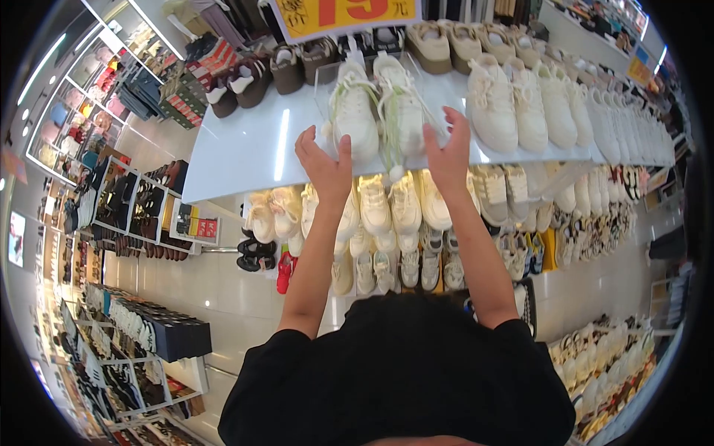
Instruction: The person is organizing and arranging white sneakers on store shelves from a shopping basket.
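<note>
Two white sneakers with green laces stand side by side on a white display table (245, 149), toes toward me: a left shoe (355, 119) and a right shoe (405, 111). A green cord with a white pompom hangs between them over the table's front edge. My left hand (325, 162) is just left of the left shoe, fingers apart, holding nothing. On the other side, my right hand (448, 152) is beside the right shoe, its thumb and fingers spread and empty. Whether either hand touches a shoe, I cannot tell.
More white shoes (492, 104) line the table to the right, with dark shoes (249, 80) at the back left. A yellow price sign (346, 16) stands behind the pair. Cream shoes (374, 204) fill shelves below the edge. A shoe rack (126, 204) is at left.
</note>
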### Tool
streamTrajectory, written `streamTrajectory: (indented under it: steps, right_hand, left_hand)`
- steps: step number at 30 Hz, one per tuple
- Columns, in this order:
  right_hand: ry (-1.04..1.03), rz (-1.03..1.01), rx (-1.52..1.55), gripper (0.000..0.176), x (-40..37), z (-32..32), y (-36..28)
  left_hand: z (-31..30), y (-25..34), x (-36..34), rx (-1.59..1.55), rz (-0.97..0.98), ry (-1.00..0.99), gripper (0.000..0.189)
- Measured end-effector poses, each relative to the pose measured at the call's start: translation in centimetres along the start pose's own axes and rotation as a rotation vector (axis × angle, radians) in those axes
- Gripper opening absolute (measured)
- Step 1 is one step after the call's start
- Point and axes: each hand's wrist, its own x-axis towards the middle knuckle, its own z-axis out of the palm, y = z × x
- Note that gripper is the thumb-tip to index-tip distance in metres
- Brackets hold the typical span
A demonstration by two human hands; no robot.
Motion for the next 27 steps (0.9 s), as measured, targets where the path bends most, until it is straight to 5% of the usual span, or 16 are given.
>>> streamTrajectory:
  steps: [5,11,16,19,25,27]
  right_hand:
    - [0.112,0.078,0.235,0.066,6.8,3.4,2.9]
    - [-0.143,0.236,0.438,0.067,8.1,5.9,4.0]
    - [-0.193,0.245,0.543,0.063,8.2,6.3,4.8]
    - [-0.103,0.275,0.226,0.063,8.0,6.6,4.4]
    - [-0.112,0.298,0.427,0.059,6.8,6.0,2.6]
    - [-0.069,0.249,0.434,0.057,7.8,7.7,6.3]
  left_hand:
    - [1.7,-2.1,6.1,-0.124,0.044,0.063,0.083]
    - [2.9,-3.9,7.9,-0.428,-0.298,-0.203,0.085]
    - [2.8,-3.5,7.8,-0.293,-0.213,-0.23,0.082]
    - [3.6,-4.6,7.6,-0.228,-0.211,-0.229,0.085]
    - [3.0,-4.2,7.8,-0.32,-0.223,-0.263,0.085]
    - [3.8,-5.7,7.8,-0.377,-0.172,-0.252,0.083]
